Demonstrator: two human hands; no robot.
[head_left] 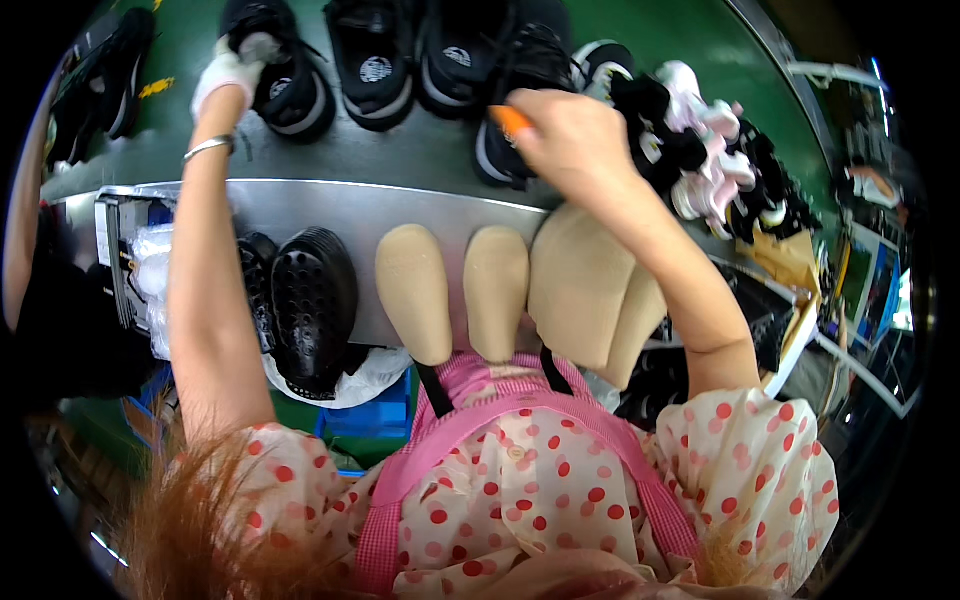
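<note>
My left hand [226, 72], in a white glove, reaches far forward and grips a grey object pressed into a black shoe [290, 85] on the green belt [190, 90]. My right hand [570, 135], bare, is closed around an orange tool [512, 120] over another black shoe [510, 150] at the belt's near edge. Two more black shoes [375, 60] lie between the hands. A silver bracelet sits on my left wrist.
Several tan shoe lasts [455, 290] stand along the metal ledge [330, 205] before me. A black perforated shoe [312, 310] lies at the left. A pile of black and pink-white shoes [705, 160] fills the right. Another person's arm [20, 230] shows at the far left.
</note>
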